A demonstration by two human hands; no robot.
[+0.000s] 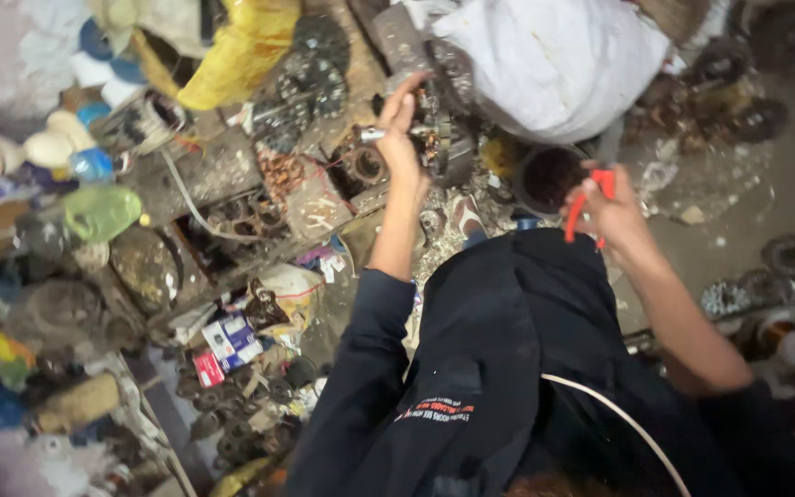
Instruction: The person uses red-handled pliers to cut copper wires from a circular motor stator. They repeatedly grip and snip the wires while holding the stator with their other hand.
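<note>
Left hand up at far centre, fingers clamped on a metal motor part with copper windings — a short shaft sticks out left of the grip. Right hand lower, to the right, closed around red-handled pliers; the jaws' end is hidden by the hand. Both hands well apart. Dark round pot sits between them, just beside the pliers. White sack far, behind the motor part. Yellow bag far left — green bag left on the cluttered shelf. Dark sleeve on the left arm.
</note>
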